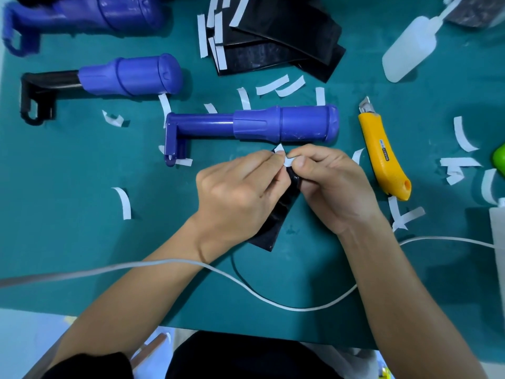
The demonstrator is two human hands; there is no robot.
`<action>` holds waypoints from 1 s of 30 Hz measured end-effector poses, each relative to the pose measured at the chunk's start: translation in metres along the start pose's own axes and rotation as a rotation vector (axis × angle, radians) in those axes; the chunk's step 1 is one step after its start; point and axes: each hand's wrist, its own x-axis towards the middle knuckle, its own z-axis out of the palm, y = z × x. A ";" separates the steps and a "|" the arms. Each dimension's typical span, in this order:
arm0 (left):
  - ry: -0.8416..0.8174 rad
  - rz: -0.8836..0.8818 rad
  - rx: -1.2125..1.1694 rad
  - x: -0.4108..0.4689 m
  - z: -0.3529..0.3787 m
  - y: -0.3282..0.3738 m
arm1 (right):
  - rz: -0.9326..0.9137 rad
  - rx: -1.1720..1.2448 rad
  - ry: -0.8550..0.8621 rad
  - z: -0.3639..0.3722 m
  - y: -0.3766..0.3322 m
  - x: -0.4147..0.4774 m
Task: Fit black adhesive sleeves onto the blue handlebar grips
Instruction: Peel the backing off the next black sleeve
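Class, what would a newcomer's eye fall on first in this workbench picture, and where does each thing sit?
At the centre, the left hand and right hand pinch the top of a black sleeve, where a white backing tab sticks up. Just beyond them lies a blue handlebar grip, with a yellow utility knife to its right. White paper strips litter the teal mat.

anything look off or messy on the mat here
Peeled white backing strips litter the green mat, and the yellow utility knife lies beside the right hand with its blade out.
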 end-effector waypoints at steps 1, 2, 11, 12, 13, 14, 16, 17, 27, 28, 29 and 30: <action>-0.003 -0.012 0.000 0.000 0.001 0.000 | -0.007 -0.010 0.006 0.001 0.000 0.000; -0.006 -0.030 -0.006 -0.001 0.001 0.000 | -0.017 -0.020 0.012 0.002 0.001 0.000; -0.104 -0.388 -0.304 0.003 0.000 0.005 | -0.051 -0.054 0.028 0.009 0.000 -0.001; -0.131 -0.452 -0.344 0.004 -0.001 0.006 | -0.049 -0.053 0.029 0.009 0.000 -0.001; -0.160 -0.517 -0.379 0.006 -0.002 0.006 | -0.046 -0.051 0.029 0.009 0.000 -0.001; -0.188 -0.575 -0.409 0.007 -0.003 0.007 | -0.044 -0.050 0.030 0.009 0.000 -0.002; -0.243 -0.675 -0.480 0.011 -0.005 0.007 | -0.043 -0.050 0.039 0.009 0.000 -0.002; -0.268 -0.724 -0.532 0.013 -0.006 0.007 | -0.049 -0.055 0.052 0.009 -0.001 -0.002; -0.380 -0.763 -0.698 0.022 -0.011 -0.002 | -0.215 -0.249 0.112 0.006 -0.002 -0.003; -0.384 -0.770 -0.691 0.021 -0.011 -0.003 | -0.226 -0.270 0.108 0.006 -0.002 -0.003; -0.386 -0.776 -0.684 0.021 -0.011 -0.003 | -0.236 -0.289 0.106 0.006 -0.001 -0.003; -0.387 -0.779 -0.676 0.021 -0.011 -0.003 | -0.246 -0.307 0.105 0.006 -0.001 -0.003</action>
